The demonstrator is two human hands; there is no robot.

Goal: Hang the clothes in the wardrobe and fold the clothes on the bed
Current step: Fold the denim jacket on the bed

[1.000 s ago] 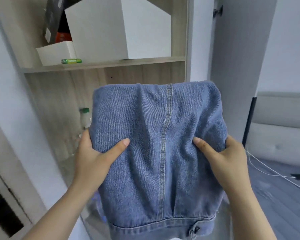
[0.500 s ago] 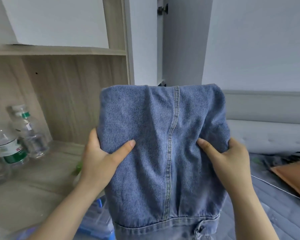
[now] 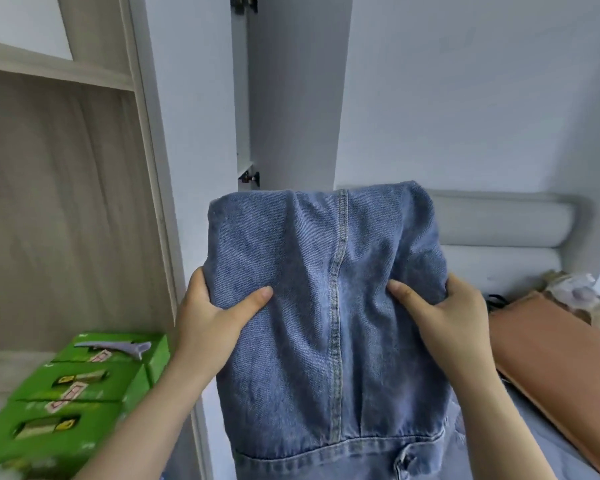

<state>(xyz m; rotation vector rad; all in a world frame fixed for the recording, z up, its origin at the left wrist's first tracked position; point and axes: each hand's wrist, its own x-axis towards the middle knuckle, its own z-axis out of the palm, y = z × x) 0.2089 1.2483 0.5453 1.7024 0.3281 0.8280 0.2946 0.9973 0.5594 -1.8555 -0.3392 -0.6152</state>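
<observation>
1. Evidently airborne: the folded light-blue denim garment (image 3: 326, 306) sits at centre of view, touching neither shelf nor bed. The pale wood-grain wardrobe compartment (image 3: 66, 202) is at 9 o'clock and the grey-blue sheeted bed (image 3: 541, 448) at 4 o'clock.
2. The left hand (image 3: 212, 323) grips the garment's 9 o'clock edge, the right hand (image 3: 454, 317) its 3 o'clock edge. Each thumb lies across the near face. The other fingers go behind the cloth, out of sight. Both hands are clamped on the denim.
3. Likely reason for gripping both edges: it keeps the layers stacked and the fold line at 12 o'clock level, so the bundle cannot drop open while carried.
4. Appearance: mid-wash twill, with 1 raised stitched seam running from 12 to 6 o'clock. Soft creases fan out from both thumbs. A stitched band crosses at 6 o'clock. Whether it is jeans or a jacket, I cannot tell.
5. Nearby: bright green cardboard boxes (image 3: 84, 386) at 8 o'clock, with a grey plastic hair clip (image 3: 115, 348) lying on top. A flat tan cushion (image 3: 551, 358) lies on the bed at 4 o'clock, and a grey padded headboard (image 3: 499, 230) stands at 2 o'clock.
6. Judgement: folding of this piece looks finished, and it awaits a flat resting place.
</observation>
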